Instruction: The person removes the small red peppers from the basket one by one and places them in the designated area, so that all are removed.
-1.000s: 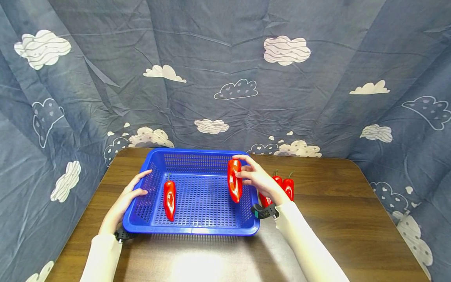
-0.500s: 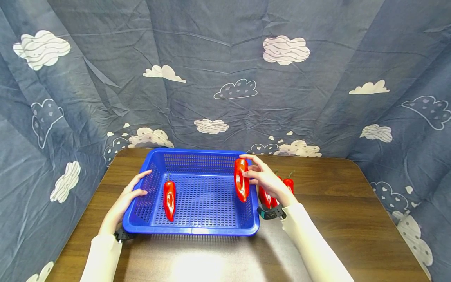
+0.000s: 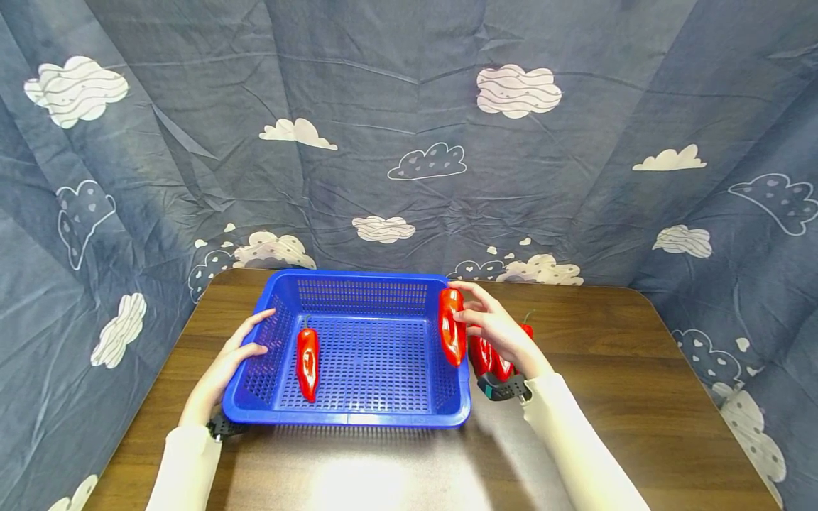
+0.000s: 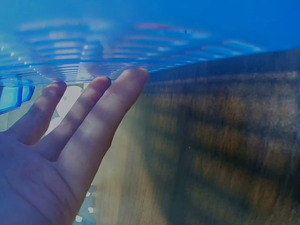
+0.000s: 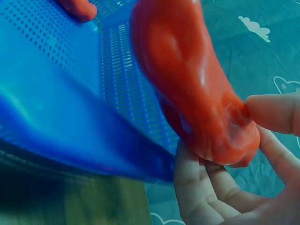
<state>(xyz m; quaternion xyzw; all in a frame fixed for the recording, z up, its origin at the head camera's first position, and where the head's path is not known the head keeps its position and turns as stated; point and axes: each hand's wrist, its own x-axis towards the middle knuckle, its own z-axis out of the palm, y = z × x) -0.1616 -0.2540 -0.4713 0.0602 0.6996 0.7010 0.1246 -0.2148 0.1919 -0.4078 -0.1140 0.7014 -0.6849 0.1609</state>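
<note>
My right hand [image 3: 495,326] pinches a long red pepper [image 3: 451,326] between thumb and fingers. The pepper hangs over the right rim of a blue plastic basket [image 3: 348,419], tip towards me. In the right wrist view the fingers grip the broad end of the pepper [image 5: 183,70]. At the basket's left side is my left hand [image 3: 220,372], thumb and one finger over the rim. From the left wrist, the other fingers [image 4: 101,122] of that hand lie nearly straight along the outside of the perforated wall. Another red pepper [image 3: 307,363], stem at the back, lies inside the basket.
Right of the basket, several red peppers [image 3: 501,365] lie on the brown wooden table [image 3: 594,397], partly hidden by my right hand and wrist. A dark curtain [image 3: 562,199] with a cloud print stands behind the table and along both sides.
My right hand has carried the red pepper to the right, from over the basket's inside to its right rim. The left hand, the basket and the pepper in it have stayed put.
</note>
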